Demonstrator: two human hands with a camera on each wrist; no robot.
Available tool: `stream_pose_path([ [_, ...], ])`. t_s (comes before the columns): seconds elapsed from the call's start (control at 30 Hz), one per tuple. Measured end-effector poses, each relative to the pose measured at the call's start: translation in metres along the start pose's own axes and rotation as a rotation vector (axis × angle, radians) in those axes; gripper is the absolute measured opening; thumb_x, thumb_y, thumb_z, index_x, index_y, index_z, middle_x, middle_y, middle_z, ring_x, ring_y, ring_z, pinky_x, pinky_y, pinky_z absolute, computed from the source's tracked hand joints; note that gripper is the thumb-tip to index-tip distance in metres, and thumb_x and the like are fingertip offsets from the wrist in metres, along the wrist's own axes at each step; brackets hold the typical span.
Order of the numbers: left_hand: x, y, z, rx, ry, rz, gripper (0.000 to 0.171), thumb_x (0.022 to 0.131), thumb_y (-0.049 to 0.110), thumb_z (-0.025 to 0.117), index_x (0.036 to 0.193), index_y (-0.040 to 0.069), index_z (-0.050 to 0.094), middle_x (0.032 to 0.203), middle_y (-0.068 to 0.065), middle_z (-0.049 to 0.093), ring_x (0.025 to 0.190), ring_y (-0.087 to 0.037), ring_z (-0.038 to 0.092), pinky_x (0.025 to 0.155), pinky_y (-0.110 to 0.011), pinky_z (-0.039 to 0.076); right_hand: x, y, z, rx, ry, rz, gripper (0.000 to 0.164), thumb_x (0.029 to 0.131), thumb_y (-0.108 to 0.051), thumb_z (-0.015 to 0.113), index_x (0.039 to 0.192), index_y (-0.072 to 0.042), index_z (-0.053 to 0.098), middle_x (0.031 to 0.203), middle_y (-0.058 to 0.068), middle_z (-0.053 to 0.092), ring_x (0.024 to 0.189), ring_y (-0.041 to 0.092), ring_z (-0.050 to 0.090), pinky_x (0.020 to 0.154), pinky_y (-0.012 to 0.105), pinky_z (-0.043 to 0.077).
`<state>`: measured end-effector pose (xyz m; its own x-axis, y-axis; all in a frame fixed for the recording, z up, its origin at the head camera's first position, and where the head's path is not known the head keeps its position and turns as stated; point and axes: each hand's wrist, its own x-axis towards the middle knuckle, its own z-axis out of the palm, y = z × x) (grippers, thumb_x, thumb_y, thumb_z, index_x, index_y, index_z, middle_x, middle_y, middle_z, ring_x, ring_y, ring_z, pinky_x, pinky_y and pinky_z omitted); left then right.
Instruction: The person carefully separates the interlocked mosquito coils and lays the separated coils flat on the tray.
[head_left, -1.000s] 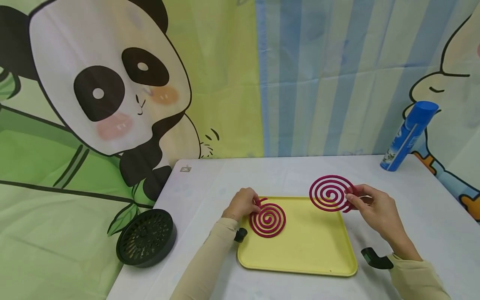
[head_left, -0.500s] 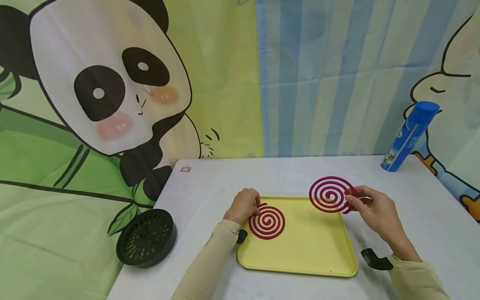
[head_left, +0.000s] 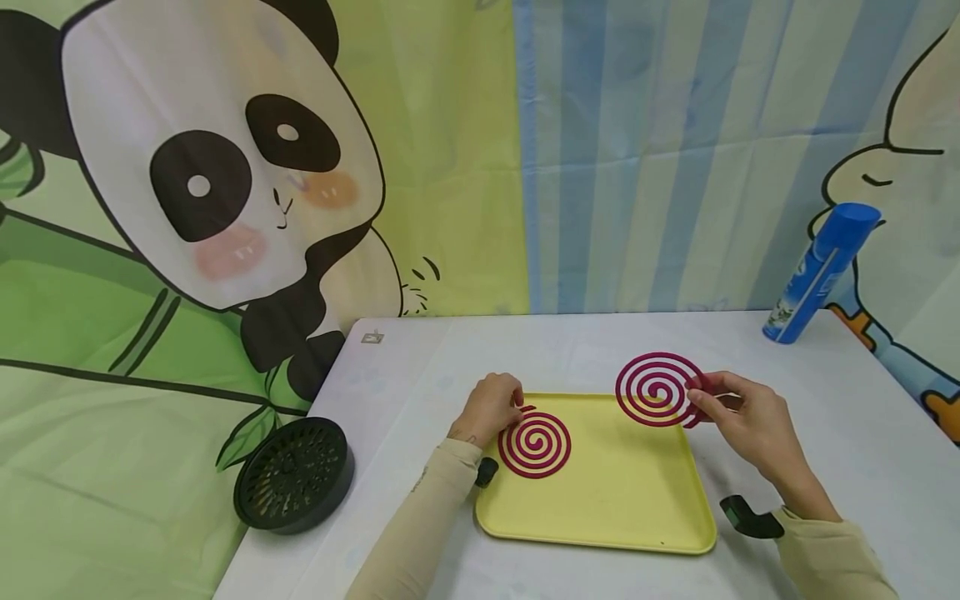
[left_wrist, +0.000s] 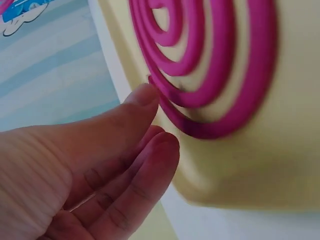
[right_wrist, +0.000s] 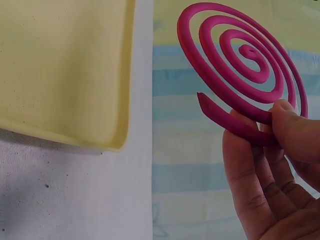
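A magenta mosquito coil (head_left: 535, 445) lies flat on the left part of the yellow tray (head_left: 600, 508). My left hand (head_left: 491, 408) is at its upper left. In the left wrist view the thumb tip overlaps the coil's outer end (left_wrist: 152, 82), with a gap between thumb and fingers. Raised over the tray's far right corner is a second magenta mosquito coil (head_left: 655, 389). My right hand (head_left: 750, 417) pinches its outer turn between thumb and fingers, as the right wrist view shows; the coil (right_wrist: 220, 85) is tilted there, its pointed tail sticking out past the fingers.
A round black holder with a slotted lid (head_left: 292, 475) stands at the table's left edge. At the back right is a blue spray can (head_left: 819, 275). A small metal piece (head_left: 372, 337) lies in the far left corner. Printed curtains hang behind the table (head_left: 480, 346).
The left coil's outer end has come down and the coil now lies flat on the tray. The left hand has shifted slightly right. My right hand and its coil have barely moved.
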<state>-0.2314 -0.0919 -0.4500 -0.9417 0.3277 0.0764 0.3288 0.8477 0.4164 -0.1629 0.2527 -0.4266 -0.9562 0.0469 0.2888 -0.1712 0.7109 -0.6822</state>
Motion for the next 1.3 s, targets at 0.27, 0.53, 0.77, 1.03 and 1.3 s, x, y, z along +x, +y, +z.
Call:
stream_pose_path([
  [0.27, -0.001, 0.029, 0.003, -0.061, -0.014, 0.062, 0.007, 0.087, 0.011, 0.08, 0.088, 0.006, 0.076, 0.081, -0.003, 0.072, 0.071, -0.012, 0.063, 0.064, -0.02, 0.052, 0.001, -0.003, 0.005, -0.001, -0.051, 0.04, 0.041, 0.098, -0.023, 0.069, 0.124, 0.007, 0.064, 0.107, 0.027, 0.07, 0.084, 0.034, 0.075, 0.066, 0.034, 0.062],
  [0.53, 0.001, 0.049, 0.015, -0.079, -0.05, 0.146, 0.006, 0.088, 0.012, 0.08, 0.084, 0.011, 0.075, 0.079, 0.002, 0.071, 0.069, -0.006, 0.058, 0.063, -0.017, 0.046, 0.001, -0.003, 0.012, -0.016, -0.143, 0.03, 0.041, 0.096, -0.021, 0.071, 0.123, 0.009, 0.064, 0.104, 0.026, 0.072, 0.076, 0.023, 0.073, 0.065, 0.032, 0.062],
  [0.77, 0.001, 0.054, 0.026, -0.081, -0.088, 0.172, 0.005, 0.087, 0.012, 0.081, 0.084, 0.011, 0.076, 0.077, 0.005, 0.071, 0.068, -0.003, 0.055, 0.063, -0.015, 0.045, 0.001, 0.001, 0.024, -0.043, -0.236, -0.018, 0.035, 0.093, -0.017, 0.075, 0.116, 0.008, 0.069, 0.098, 0.019, 0.074, 0.074, 0.017, 0.071, 0.06, 0.023, 0.057],
  [1.03, -0.001, 0.059, 0.028, -0.04, -0.085, 0.196, 0.006, 0.086, 0.014, 0.082, 0.085, 0.011, 0.077, 0.08, 0.004, 0.072, 0.069, -0.003, 0.056, 0.068, -0.017, 0.047, 0.003, 0.002, 0.035, -0.092, -0.287, -0.033, 0.041, 0.091, -0.019, 0.077, 0.121, 0.007, 0.068, 0.093, 0.014, 0.074, 0.08, 0.022, 0.069, 0.059, 0.025, 0.055],
  [1.3, -0.003, 0.067, 0.032, -0.066, -0.127, 0.175, 0.008, 0.087, 0.017, 0.081, 0.087, 0.011, 0.078, 0.078, 0.007, 0.07, 0.068, -0.001, 0.053, 0.066, -0.014, 0.043, -0.001, 0.004, 0.051, -0.093, -0.305, -0.031, 0.037, 0.087, -0.009, 0.079, 0.115, 0.001, 0.059, 0.079, 0.004, 0.07, 0.066, 0.012, 0.062, 0.056, 0.023, 0.05],
])
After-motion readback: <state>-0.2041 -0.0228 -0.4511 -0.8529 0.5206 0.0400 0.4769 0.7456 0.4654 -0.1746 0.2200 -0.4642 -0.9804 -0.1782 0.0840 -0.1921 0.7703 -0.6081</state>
